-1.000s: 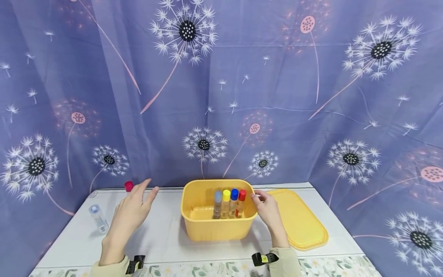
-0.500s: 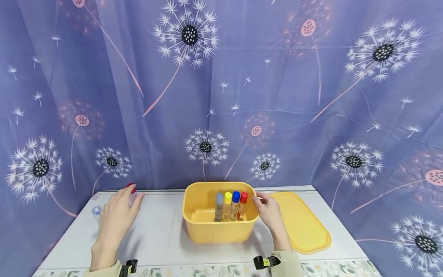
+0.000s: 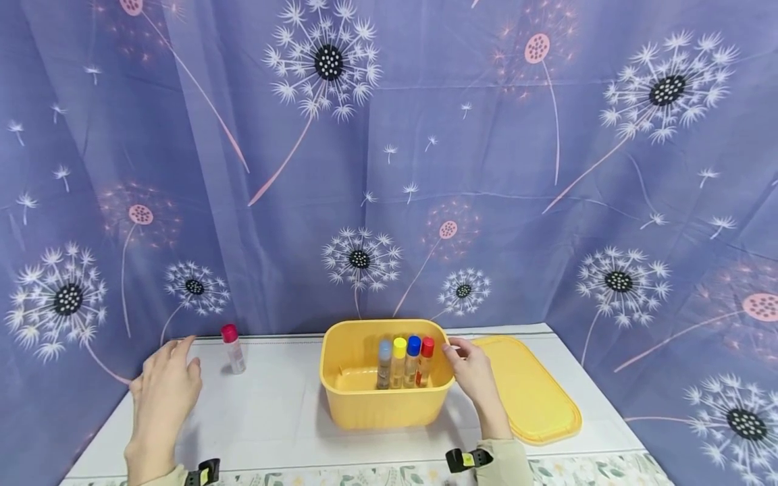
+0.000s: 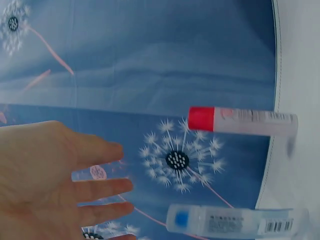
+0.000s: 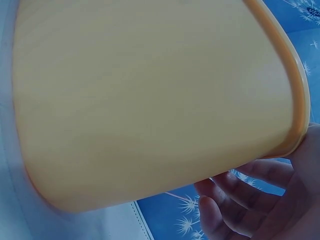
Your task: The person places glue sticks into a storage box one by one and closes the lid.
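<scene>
Head view: left hand (image 3: 164, 388) up over the left part of the tabletop (image 3: 273, 405), fingers parted and holding nothing, thumb side toward the middle. Left wrist view agreed: thumb and fingers spread, tips apart from both things ahead of them. Nearest of those were a clear bottle (image 4: 235, 221), blue showing inside its see-through cap, and a crimson-capped tube (image 3: 234, 351). Bottle was out of sight behind the hand from the head camera. Tube stood upright near the back edge of the tabletop, just right of the hand, untouched.

Right hand (image 3: 473, 368) was at the right end of a yellow bin (image 3: 385, 408), fingers curled, gripping the rim. Right wrist view showed bent fingers close against the outer wall; exact thumb placement could not be made out.

Inside the bin, right half, four tubes stood side by side. Left to right: grey-blue-capped tube (image 3: 383, 371), yellow-capped tube (image 3: 398, 371), blue-capped tube (image 3: 410, 370), red-capped tube (image 3: 423, 370).

Farther right, a yellow lid (image 3: 531, 395) lay flat on the tabletop, partly covered by the right hand and forearm. Both wrists carried black straps, below pale sleeves (image 3: 504, 466). Flower-print strip (image 3: 365, 474) ran along the near edge. Behind everything hung a violet-blue curtain (image 3: 401, 101) printed with dandelions.
</scene>
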`<state>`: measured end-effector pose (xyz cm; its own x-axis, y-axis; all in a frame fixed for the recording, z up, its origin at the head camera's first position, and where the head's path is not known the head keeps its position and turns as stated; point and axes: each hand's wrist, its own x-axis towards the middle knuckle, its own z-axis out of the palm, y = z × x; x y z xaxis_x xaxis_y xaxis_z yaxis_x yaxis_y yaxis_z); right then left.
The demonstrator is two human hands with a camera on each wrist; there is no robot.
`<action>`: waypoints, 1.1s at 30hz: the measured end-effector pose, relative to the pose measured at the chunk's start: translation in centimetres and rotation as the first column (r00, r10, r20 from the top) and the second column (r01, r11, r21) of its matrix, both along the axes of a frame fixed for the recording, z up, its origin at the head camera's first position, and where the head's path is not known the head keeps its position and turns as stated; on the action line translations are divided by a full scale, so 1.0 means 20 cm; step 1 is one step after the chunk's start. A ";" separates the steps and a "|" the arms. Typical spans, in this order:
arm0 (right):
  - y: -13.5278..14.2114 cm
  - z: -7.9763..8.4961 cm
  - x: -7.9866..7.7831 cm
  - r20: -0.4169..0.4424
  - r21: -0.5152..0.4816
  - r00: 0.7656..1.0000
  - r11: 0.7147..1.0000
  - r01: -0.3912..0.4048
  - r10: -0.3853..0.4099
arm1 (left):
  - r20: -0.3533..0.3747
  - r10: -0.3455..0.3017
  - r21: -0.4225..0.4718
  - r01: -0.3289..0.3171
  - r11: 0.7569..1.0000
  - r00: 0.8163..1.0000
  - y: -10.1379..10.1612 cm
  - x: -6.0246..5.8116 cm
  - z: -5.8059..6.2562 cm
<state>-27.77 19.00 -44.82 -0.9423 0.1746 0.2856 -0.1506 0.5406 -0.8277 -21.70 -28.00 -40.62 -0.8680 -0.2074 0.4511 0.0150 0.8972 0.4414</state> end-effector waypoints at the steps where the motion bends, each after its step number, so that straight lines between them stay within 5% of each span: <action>1: 0.00 0.00 0.00 -0.002 0.002 1.000 1.000 0.000 0.000 | 0.008 0.007 0.005 -0.007 1.000 1.000 -0.02 0.00 -0.01; 17: 0.00 0.00 0.01 0.017 0.009 1.000 1.000 -0.005 0.004 | 0.100 0.032 0.060 -0.038 0.997 0.994 -0.14 -0.02 -0.10; 24: 0.00 0.00 0.00 0.015 0.006 1.000 1.000 -0.004 0.004 | 0.231 0.039 0.109 -0.066 0.992 0.972 -0.20 -0.03 -0.11; 33: 0.00 -0.01 0.00 0.005 0.006 1.000 1.000 -0.003 0.003 | 0.286 0.045 0.118 -0.082 0.990 0.957 -0.24 -0.04 -0.13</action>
<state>-27.82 19.03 -44.92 -0.9443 0.1702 0.2817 -0.1480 0.5447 -0.8254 -22.43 -32.75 -43.16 -0.9392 -0.3057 0.1561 -0.1817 0.8286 0.5295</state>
